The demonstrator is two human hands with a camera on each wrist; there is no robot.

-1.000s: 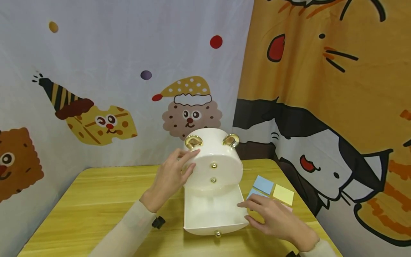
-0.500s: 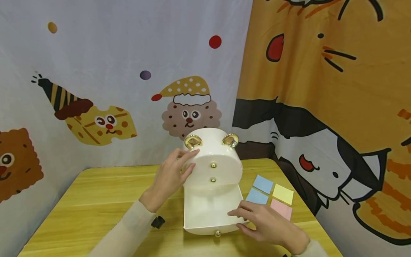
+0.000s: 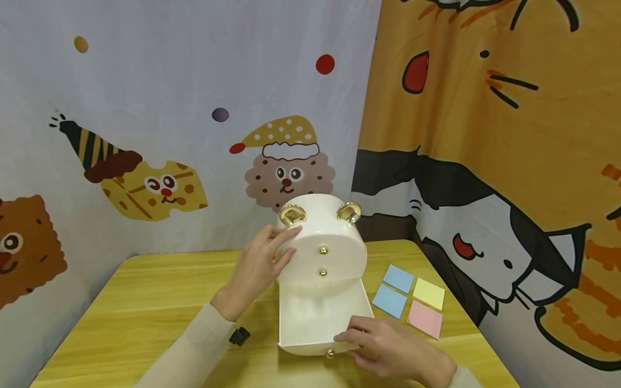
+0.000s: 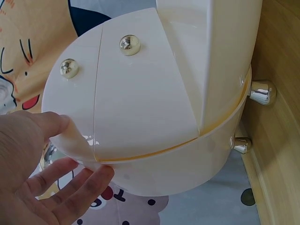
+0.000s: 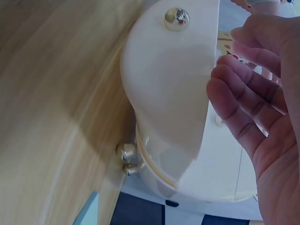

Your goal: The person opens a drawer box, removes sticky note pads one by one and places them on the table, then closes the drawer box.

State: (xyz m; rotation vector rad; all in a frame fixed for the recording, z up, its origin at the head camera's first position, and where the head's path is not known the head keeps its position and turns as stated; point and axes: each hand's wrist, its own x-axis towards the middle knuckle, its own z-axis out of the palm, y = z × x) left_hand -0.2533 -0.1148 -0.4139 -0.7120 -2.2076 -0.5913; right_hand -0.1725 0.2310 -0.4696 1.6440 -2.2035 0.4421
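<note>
A glossy white box of small drawers (image 3: 339, 261) with gold ears and gold knobs stands on the table. Its bottom drawer (image 3: 310, 315) is pulled out, and no contents show inside. My left hand (image 3: 254, 269) holds the upper left side of the box. In the left wrist view, the thumb lies on the front face and the fingers (image 4: 96, 185) on the side wall. My right hand (image 3: 393, 347) is at the drawer's right front corner, fingers loosely bent, holding nothing. In the right wrist view, its fingertips (image 5: 220, 91) are by the drawer's rim; contact is unclear.
Right of the box lie two blue sticky-note pads (image 3: 398, 278), a yellow pad (image 3: 429, 293) and a pink pad (image 3: 425, 319). The wooden table (image 3: 160, 312) ends at a printed curtain (image 3: 170, 81) behind and to the right.
My right hand has moved left and slightly nearer along the drawer's front, uncovering the blue and pink pads. The left hand and the box have stayed in place.
</note>
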